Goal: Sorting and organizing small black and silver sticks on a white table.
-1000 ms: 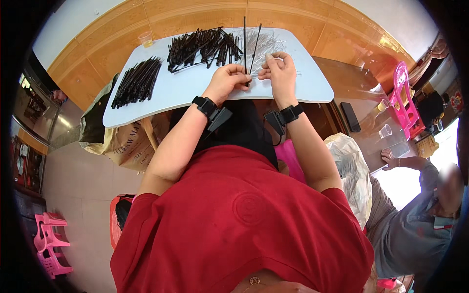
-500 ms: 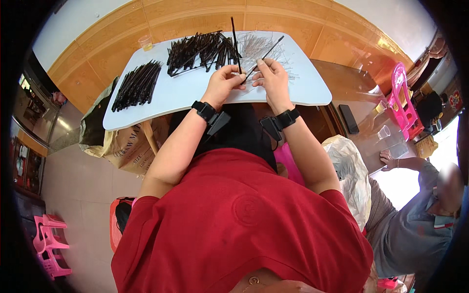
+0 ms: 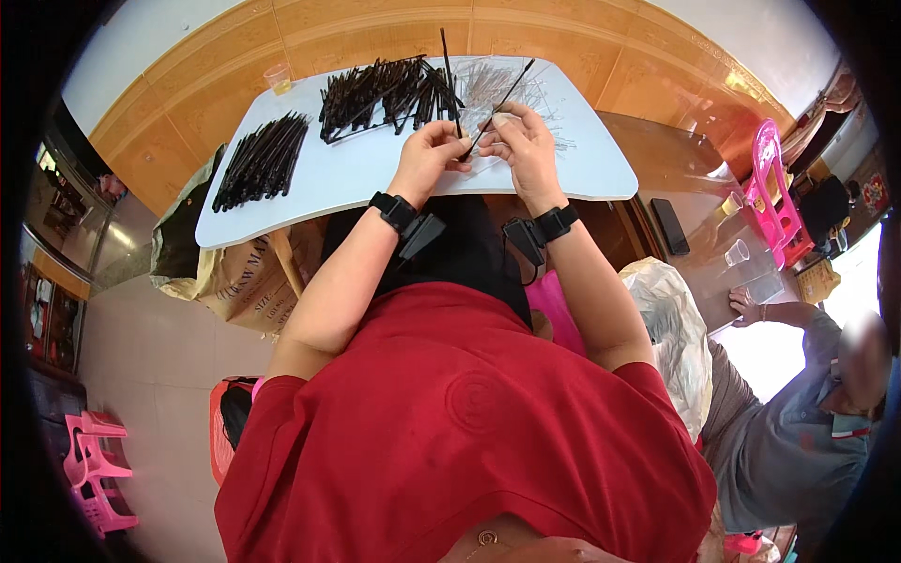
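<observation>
Over the near edge of the pale table [image 3: 593, 155], my left hand [image 3: 430, 158] pinches a thin black stick [image 3: 448, 75] that stands nearly upright. A second thin black stick [image 3: 514, 86], slanting up to the right, is closed in the fingers of my right hand [image 3: 529, 155]. The lower ends of both sticks come close together between my hands; whether they touch I cannot tell. Beyond my hands lies a loose heap of black sticks [image 3: 371, 98]. Right of it spread thin, clear or silvery strands [image 3: 488, 83]. A neater bundle of black sticks [image 3: 261, 164] rests at the table's left.
A plastic cup [image 3: 279, 79] with yellowish liquid stands at the far left corner. On the brown table [image 3: 704, 178] to the right are a phone [image 3: 669, 227] and cups. A person in grey [image 3: 798, 441] sits there. A paper sack [image 3: 249, 281] stands below left.
The stick in my right hand has shifted slightly left, and its lower end sits nearer the left fingers. My left hand and its stick have barely moved.
</observation>
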`<state>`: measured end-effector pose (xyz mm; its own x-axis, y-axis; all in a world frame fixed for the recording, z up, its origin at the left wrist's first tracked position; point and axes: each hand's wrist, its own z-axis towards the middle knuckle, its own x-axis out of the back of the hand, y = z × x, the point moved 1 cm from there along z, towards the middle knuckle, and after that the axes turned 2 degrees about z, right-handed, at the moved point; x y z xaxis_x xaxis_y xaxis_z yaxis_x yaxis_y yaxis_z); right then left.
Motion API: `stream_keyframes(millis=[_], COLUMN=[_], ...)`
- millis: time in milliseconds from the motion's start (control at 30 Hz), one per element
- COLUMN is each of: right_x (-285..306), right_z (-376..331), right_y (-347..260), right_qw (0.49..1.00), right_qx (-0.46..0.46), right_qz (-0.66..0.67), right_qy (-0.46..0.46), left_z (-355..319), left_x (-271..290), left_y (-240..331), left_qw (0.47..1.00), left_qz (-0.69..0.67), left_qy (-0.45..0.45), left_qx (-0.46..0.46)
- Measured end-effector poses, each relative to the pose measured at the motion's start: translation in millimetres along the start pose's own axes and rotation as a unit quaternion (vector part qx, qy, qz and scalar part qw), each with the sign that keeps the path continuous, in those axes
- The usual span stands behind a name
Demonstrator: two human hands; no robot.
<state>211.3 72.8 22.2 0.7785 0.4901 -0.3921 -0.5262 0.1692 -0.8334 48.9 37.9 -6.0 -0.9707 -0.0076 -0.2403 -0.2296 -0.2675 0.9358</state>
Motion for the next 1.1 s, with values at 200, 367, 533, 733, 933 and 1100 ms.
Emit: stream_keyframes(millis=[200, 367, 533, 733, 933, 1100], right_x=[2.5, 9.6, 12.3, 6.3, 8.9, 10.9], right_z=[0.1, 4.5, 5.1, 4.4, -1.4, -0.5], right_y=[-4.2, -0.6, 1.2, 8.7, 7.9, 9.3], right_qw=[0.999, 0.992, 0.991, 0.995, 0.997, 0.993], right_qx=[0.028, 0.036, 0.033, 0.015, 0.004, 0.004], right_qz=[-0.04, -0.085, -0.088, -0.062, -0.06, -0.107], right_qy=[0.02, 0.085, 0.094, 0.081, 0.041, 0.05], left_z=[-0.2, -0.2, 1.3, -5.7, -17.6, -43.9], left_x=[-0.5, -2.8, -5.7, -3.8, 18.1, 111.0], left_y=[0.4, -0.1, -1.0, -3.7, 11.4, 113.6], left_qw=[1.0, 0.999, 0.996, 0.992, 0.955, 0.857], left_qz=[0.006, 0.051, 0.087, 0.122, 0.287, 0.451], left_qy=[-0.001, 0.008, 0.006, -0.02, 0.001, 0.211], left_qx=[0.004, 0.001, 0.001, -0.011, -0.075, -0.131])
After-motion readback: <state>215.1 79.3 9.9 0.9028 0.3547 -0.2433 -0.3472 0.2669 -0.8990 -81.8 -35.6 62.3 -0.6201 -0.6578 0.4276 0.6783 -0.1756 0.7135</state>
